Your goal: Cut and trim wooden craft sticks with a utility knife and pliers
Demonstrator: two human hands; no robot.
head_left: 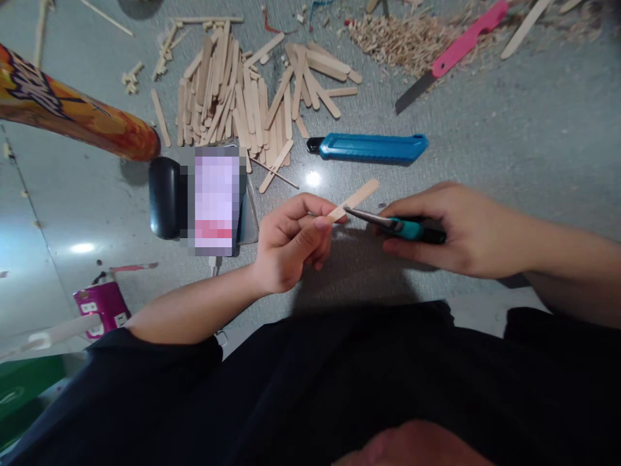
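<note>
My left hand (291, 243) pinches one end of a flat wooden craft stick (356, 197), which points up and to the right. In my right hand (458, 230) I grip a small teal and black utility knife (405, 228). Its metal blade touches the stick just beside my left thumb. Both hands hover above the grey floor, close to my dark-clothed lap.
A heap of wooden sticks (242, 97) lies ahead, with a big blue cutter (371, 147) to its right. A pink-handled knife (453, 52) rests by wood shavings (402, 39). A phone (216, 199), a black case (165, 197), an orange tube (72, 110) and a magenta power strip (104, 304) lie left.
</note>
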